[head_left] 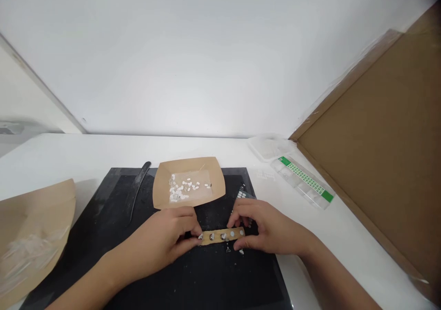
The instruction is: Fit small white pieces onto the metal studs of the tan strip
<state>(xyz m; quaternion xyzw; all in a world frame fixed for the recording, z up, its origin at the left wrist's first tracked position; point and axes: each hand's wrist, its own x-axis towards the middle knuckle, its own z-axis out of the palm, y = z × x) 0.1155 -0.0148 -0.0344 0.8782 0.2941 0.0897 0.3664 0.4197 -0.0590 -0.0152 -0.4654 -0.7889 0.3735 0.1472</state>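
Note:
A narrow brown strip lies on the black mat, bearing a row of small shiny metal-looking pieces and pale round dots. My left hand is at the strip's left end, thumb and forefinger closed on a small shiny piece. At the right end is my right hand, its thumb and forefinger apart on either side of the strip. Whether they touch it I cannot tell. Partly hidden behind the right hand is a sheet with white oval pads. Tiny clear and silvery bits lie just below the strip.
Beyond my hands, a brown paper tray holds many small white ovals. A black curved stick lies on the black mat. Another paper tray with clear plastic pieces is at left. A green-labelled clear packet lies near the cardboard.

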